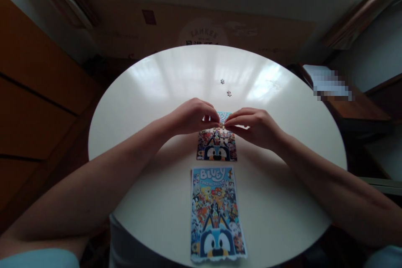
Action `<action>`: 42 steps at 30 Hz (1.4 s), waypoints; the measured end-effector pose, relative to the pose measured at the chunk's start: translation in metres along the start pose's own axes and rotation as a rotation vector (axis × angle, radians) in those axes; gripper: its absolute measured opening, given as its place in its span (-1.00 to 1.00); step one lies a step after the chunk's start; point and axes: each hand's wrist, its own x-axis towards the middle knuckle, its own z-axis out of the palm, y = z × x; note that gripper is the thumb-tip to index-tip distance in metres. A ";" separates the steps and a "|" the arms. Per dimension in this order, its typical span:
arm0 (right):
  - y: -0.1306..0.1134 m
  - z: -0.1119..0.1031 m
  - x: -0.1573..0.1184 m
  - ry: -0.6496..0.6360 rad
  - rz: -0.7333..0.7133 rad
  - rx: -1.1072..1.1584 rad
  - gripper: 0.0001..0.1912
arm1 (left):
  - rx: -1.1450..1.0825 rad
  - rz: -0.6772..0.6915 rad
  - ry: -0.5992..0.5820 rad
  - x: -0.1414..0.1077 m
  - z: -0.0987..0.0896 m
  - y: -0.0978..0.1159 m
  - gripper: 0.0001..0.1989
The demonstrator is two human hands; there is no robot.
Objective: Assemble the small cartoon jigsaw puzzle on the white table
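Both hands meet over the upper half of a jigsaw puzzle [216, 154], which lies flat on the table and shows a blue cartoon dog at its bottom. Between the fingertips is a small yellowish puzzle piece [222, 126]. My left hand [199, 115] pinches it from the left, thumb and fingers pressed together. From the other side, my right hand [256, 124] closes its thumb and fingertips on the same piece. My fingers hide part of the puzzle's upper area. Two loose puzzle pieces, a nearer one [229, 93] and a farther one [222, 81], lie beyond my hands.
A printed picture sheet [216, 213] with "Bluey" lettering and a torn lower edge lies nearest me. All this rests on an oval white table [125, 109]. A wooden side table [358, 106] with white paper stands at right, and orange-brown cabinets [37, 92] at left.
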 end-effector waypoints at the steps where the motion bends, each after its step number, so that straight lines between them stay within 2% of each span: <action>1: -0.001 0.000 0.000 0.000 0.005 -0.001 -0.83 | 0.000 -0.001 0.007 0.000 0.001 0.000 -0.84; 8: -0.002 -0.004 -0.001 -0.008 0.056 0.014 -0.82 | 0.017 -0.011 0.030 0.004 0.004 0.001 -0.84; 42: -0.003 -0.004 -0.001 0.055 0.048 0.069 -0.83 | 0.013 -0.022 0.039 0.003 0.003 -0.001 -0.87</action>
